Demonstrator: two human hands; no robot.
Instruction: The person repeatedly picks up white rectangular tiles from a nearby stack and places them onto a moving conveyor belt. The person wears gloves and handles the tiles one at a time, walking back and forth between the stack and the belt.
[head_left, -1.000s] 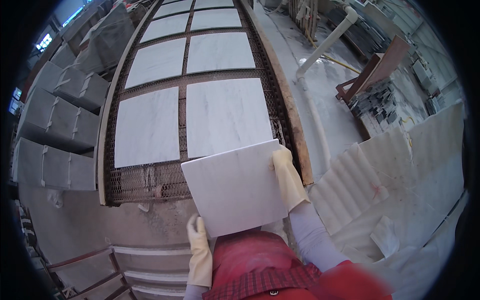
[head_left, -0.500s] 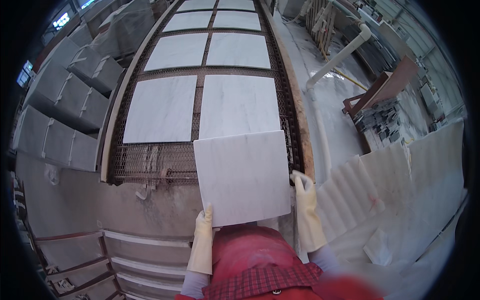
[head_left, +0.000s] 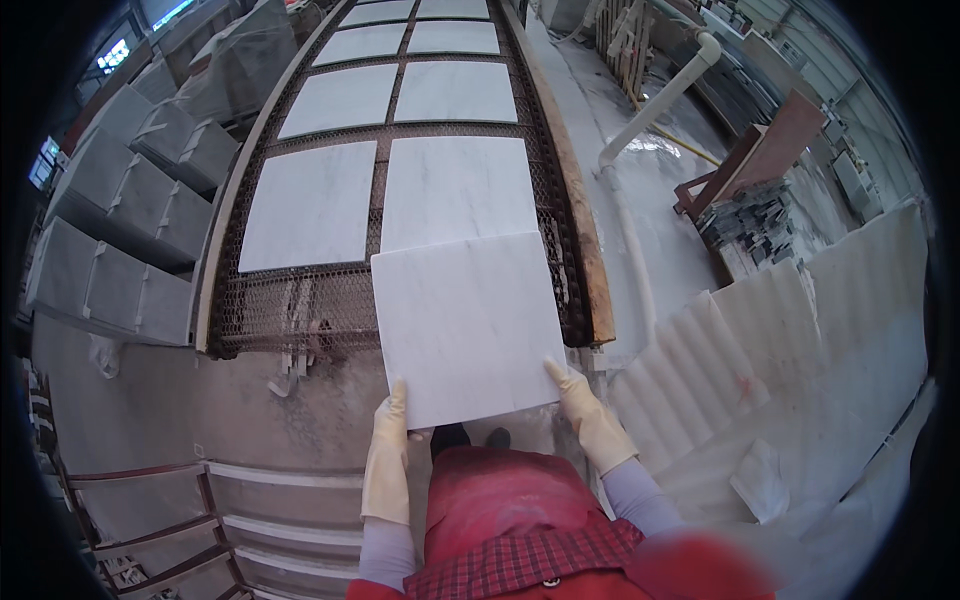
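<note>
A square white stone tile (head_left: pixel 468 330) with faint grey veins is held between my two gloved hands at the near end of a mesh conveyor. My left hand (head_left: pixel 393 405), in a cream rubber glove, grips its lower left corner with the thumb on top. At the lower right edge, my right hand (head_left: pixel 572 395) has its thumb on the face; the fingers underneath are hidden. The held tile overlaps the near part of another white tile (head_left: pixel 460 188) on the conveyor. To the left of that one lies a matching tile (head_left: pixel 307 205).
The mesh conveyor (head_left: pixel 285 312) runs away from me between raised side rails, with more tiles in two columns. Stacked slabs (head_left: pixel 108 280) stand left. Wavy foam sheeting (head_left: pixel 700 370) is at the right, below a white pipe (head_left: pixel 660 105). A metal rack (head_left: pixel 290 490) is lower left.
My right hand has moved in from beside the tile and taken its lower right edge. The tile has shifted slightly in my hands, and the view has moved a little.
</note>
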